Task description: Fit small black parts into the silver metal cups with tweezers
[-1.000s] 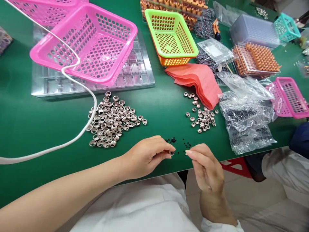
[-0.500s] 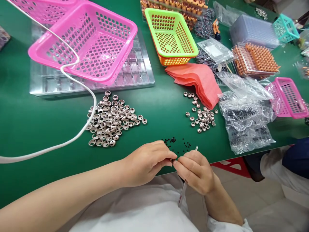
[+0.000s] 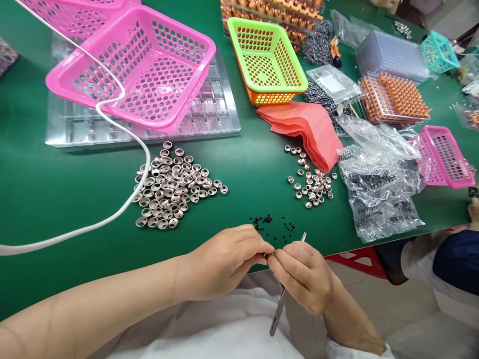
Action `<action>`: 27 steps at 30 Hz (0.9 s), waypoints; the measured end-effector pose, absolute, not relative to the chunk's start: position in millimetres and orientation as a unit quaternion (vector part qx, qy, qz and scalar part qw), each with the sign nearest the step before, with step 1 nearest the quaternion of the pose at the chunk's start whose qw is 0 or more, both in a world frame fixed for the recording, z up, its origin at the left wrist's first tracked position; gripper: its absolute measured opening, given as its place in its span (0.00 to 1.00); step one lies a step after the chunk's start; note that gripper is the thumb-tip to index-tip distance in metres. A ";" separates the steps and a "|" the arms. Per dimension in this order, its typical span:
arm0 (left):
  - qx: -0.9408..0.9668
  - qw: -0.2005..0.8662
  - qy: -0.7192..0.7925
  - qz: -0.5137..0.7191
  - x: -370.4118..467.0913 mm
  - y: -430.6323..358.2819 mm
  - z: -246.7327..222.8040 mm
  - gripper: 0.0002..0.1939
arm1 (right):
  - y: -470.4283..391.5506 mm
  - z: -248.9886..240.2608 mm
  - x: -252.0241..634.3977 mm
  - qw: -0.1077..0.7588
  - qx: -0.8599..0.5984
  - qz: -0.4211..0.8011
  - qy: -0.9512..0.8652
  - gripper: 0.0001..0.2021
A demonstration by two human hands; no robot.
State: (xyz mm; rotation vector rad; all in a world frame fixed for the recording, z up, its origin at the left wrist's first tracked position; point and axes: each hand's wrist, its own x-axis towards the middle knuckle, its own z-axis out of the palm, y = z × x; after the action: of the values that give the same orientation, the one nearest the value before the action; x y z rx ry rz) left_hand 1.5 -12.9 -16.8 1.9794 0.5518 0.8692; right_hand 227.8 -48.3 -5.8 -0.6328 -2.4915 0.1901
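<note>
My left hand (image 3: 234, 259) pinches a tiny dark part, mostly hidden by the fingertips, at the table's near edge. Touching it from the right, my right hand (image 3: 305, 274) has its fingers closed around metal tweezers (image 3: 278, 311), whose tips point up and away. Small black pieces (image 3: 267, 219) lie scattered just beyond both hands. A large heap of metallic rings (image 3: 172, 187) is left of centre, and a smaller group of metallic cups (image 3: 318, 184) lies to the right, beside a folded red cloth (image 3: 309, 127).
A pink basket (image 3: 160, 89) rests on a clear compartment tray (image 3: 220, 112), crossed by a white cable (image 3: 130, 197). Behind are a green basket (image 3: 267, 60) and orange parts (image 3: 406, 94). Plastic bags (image 3: 385, 199) lie right. Another person's clothed body (image 3: 456, 259) is at the right edge.
Both hands appear slightly lower in the view, still together. The tweezers' rear end has swung a little left and down. Another person's hand now shows at the right edge.
</note>
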 end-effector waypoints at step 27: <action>0.763 0.476 0.262 0.350 3.3 -17.3 -22.2 0.08 | -39.9 -16.4 226.2 0.296 -0.224 0.097 -0.924 0.11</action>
State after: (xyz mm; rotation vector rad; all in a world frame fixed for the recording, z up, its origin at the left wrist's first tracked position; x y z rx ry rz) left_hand 3.3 -17.3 -22.2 1.8641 0.6405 0.8553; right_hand 226.2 -39.9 -16.4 -0.5958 -2.4570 0.2588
